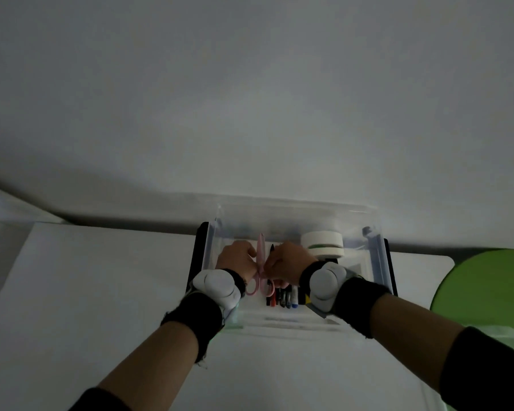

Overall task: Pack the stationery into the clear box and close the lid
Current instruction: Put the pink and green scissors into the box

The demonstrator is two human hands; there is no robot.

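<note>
The clear box point(377, 262) stands on the white table against the wall, its clear lid point(294, 209) raised behind it. Both hands reach inside. My left hand point(236, 259) and my right hand point(288, 262) flank the pink scissors point(261, 256), fingers curled on them near the pivot; the pink handles point(254, 287) point toward me. Several markers point(282, 296) lie side by side under my right hand. A white tape roll point(322, 243) with a green band sits at the box's back right. A yellow item point(307, 298) shows beside my right wrist.
The white table point(101, 292) stretches left and toward me. A green round object point(487, 286) sits at the right edge. White wrist devices and black bands cover both wrists. A grey wall rises directly behind the box.
</note>
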